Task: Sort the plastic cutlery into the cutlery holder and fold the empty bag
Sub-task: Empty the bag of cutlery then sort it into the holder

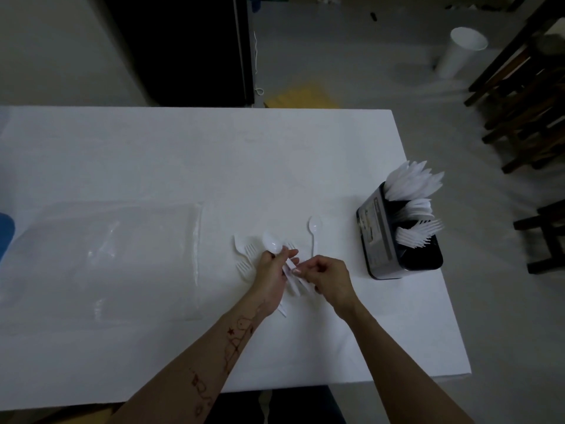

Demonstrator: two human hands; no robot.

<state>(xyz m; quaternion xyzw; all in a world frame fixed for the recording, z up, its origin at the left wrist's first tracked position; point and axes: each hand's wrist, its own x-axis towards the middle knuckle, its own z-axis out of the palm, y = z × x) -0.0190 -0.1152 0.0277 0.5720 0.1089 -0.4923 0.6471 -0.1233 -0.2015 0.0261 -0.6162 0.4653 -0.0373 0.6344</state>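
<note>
My left hand (273,276) grips a white plastic spoon (272,242) by its handle, bowl pointing away from me. My right hand (328,276) pinches the handles of white cutlery just right of it, thumb and fingers curled. Loose forks (248,258) lie on the white table (183,154) left of my hands, and a single spoon (314,232) lies beyond my right hand. The black cutlery holder (385,240) stands near the table's right edge, with knives, spoons and forks standing in separate compartments. The clear empty bag (101,261) lies flat at the left.
A blue object (4,234) pokes in at the far left edge. On the floor beyond the table are a white bin (460,52) and dark wooden furniture (526,96) at the right. A black cabinet (183,47) stands behind the table.
</note>
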